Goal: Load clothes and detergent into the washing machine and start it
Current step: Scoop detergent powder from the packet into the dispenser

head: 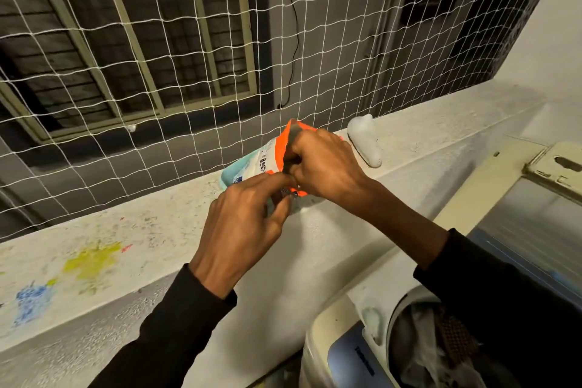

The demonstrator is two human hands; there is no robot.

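Note:
An orange and white detergent pouch (270,157) lies on the white ledge (151,230) in front of me. My right hand (324,165) grips the pouch's orange top edge. My left hand (245,224) pinches the pouch's lower corner, its fingertips touching the right hand. The pouch mouth is hidden between my fingers. At the bottom right stands the cream top-loading washing machine (330,331) with its lid (535,224) raised. Clothes (441,350) fill its drum, partly hidden by my right sleeve.
A white plastic object (365,142) rests on the ledge just right of the pouch. A white rope net (189,72) rises from the ledge's far edge, with a grey wall and barred windows behind. Yellow and blue paint stains (88,261) mark the ledge at left.

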